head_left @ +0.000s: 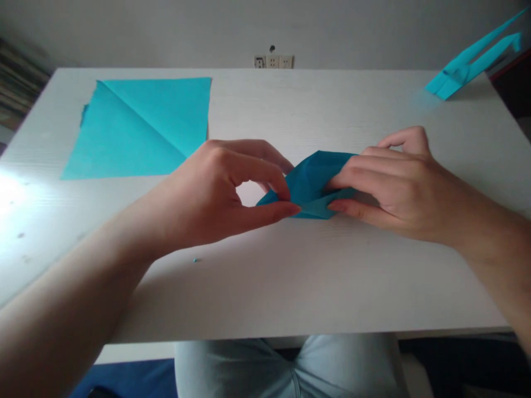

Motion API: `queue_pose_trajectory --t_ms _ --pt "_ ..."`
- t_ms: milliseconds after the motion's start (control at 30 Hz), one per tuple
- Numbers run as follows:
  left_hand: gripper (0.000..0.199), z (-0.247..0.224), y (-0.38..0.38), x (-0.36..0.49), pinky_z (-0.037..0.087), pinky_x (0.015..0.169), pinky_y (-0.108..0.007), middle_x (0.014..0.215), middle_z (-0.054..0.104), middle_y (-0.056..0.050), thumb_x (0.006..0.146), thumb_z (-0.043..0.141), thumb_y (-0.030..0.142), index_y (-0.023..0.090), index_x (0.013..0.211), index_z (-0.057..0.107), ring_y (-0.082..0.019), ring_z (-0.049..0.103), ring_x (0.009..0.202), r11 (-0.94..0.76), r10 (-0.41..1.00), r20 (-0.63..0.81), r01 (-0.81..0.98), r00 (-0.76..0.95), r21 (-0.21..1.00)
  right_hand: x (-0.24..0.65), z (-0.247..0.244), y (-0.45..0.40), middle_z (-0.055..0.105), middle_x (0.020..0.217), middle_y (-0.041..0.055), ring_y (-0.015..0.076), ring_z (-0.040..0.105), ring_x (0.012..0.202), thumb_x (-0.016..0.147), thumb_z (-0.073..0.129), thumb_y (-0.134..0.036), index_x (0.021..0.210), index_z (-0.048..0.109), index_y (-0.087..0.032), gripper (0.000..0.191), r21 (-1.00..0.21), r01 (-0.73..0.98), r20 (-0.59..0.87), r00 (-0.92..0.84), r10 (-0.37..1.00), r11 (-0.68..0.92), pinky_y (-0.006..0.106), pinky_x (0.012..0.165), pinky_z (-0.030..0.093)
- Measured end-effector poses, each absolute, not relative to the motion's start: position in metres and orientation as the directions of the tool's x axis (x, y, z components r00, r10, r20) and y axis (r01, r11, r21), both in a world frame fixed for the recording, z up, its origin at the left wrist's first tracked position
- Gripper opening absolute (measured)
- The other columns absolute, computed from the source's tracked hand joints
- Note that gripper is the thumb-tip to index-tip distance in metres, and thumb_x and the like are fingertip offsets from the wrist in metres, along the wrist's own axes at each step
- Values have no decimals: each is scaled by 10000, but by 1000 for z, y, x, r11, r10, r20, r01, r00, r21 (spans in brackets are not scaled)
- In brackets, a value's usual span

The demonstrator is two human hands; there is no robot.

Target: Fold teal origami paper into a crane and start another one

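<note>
A partly folded piece of blue origami paper (313, 179) is held between my hands over the middle of the table. My left hand (232, 185) pinches its left edge between thumb and fingers. At the right, my right hand (390, 185) grips the paper, with the thumb at the lower edge and the fingers reaching into the fold. Parts of the paper lie hidden behind my fingers.
On the white table (290, 287), a flat blue sheet (141, 130) with a diagonal crease lies at the back left. A folded blue paper crane (460, 69) stands at the back right. A tiny blue scrap (196, 260) is near my left forearm. Wall sockets (272, 61) sit behind the table.
</note>
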State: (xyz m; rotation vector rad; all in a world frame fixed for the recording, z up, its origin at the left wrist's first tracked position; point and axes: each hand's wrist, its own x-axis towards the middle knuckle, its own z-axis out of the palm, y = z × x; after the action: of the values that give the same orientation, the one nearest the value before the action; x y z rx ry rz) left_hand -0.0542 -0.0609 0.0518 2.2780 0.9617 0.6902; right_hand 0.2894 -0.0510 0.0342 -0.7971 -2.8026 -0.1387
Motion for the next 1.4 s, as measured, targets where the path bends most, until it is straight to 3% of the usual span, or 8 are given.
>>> queue_pose_trajectory --t_ms 133,267,533,833,933,1067,1167,1400 --pt "72 55 -61 -58 687 910 -359 1361 921 -10 1113 926 266 307 1063 957 -178 840 982 -620 727 241 464 643 632 290 30 -52 913 1167 35 306 851 1059 1377 516 -499 1374 806 -287 360 32 537 258 -819 512 843 574 1065 481" --pt "221 61 -58 -63 654 856 -394 1281 852 -14 1149 911 452 330 965 928 -186 785 929 -641 726 262 487 635 593 292 28 -50 913 1255 57 296 851 1067 1384 479 -568 1397 809 -278 439 41 543 266 -815 515 839 573 1068 502" --pt "380 67 -48 -74 519 744 -388 1065 857 -25 1239 800 548 305 999 966 -174 726 819 -709 649 234 465 724 530 290 28 -49 863 1133 42 273 813 948 1392 380 -665 1351 816 -256 599 18 541 274 -811 516 841 559 1038 455" --pt "96 62 -49 -68 520 704 -348 941 857 16 1051 991 360 316 967 974 -172 752 756 -670 659 139 494 739 555 278 26 -53 867 1198 42 294 812 1064 1348 577 -593 1370 873 -311 409 -65 575 262 -779 569 816 557 1085 496" --pt "202 64 -50 -69 504 655 -338 885 837 65 884 1137 285 321 960 953 -167 750 729 -684 644 130 492 754 538 276 25 -54 842 1192 40 297 786 1066 1348 531 -658 1353 891 -329 488 -86 606 236 -759 607 791 565 1090 500" --pt "95 69 -54 -66 471 656 -327 863 857 88 1037 960 261 302 975 900 -154 760 704 -699 661 195 499 725 513 274 24 -56 850 1234 58 319 791 1105 1354 506 -664 1366 881 -317 511 -46 598 250 -768 589 800 563 1064 506" --pt "183 68 -61 -56 466 688 -335 791 808 109 985 979 221 279 1111 860 -167 747 650 -637 755 223 610 616 472 272 24 -59 879 1303 90 359 809 1157 1355 549 -590 1398 869 -288 442 7 584 289 -778 558 812 570 1044 502" --pt "347 65 -65 -36 438 741 -407 768 807 103 951 971 177 292 1244 825 -287 827 787 -383 901 -28 826 432 415 271 30 -63 929 1383 41 359 821 1200 1366 481 -637 1477 872 -342 502 23 614 217 -773 596 789 586 1116 478"
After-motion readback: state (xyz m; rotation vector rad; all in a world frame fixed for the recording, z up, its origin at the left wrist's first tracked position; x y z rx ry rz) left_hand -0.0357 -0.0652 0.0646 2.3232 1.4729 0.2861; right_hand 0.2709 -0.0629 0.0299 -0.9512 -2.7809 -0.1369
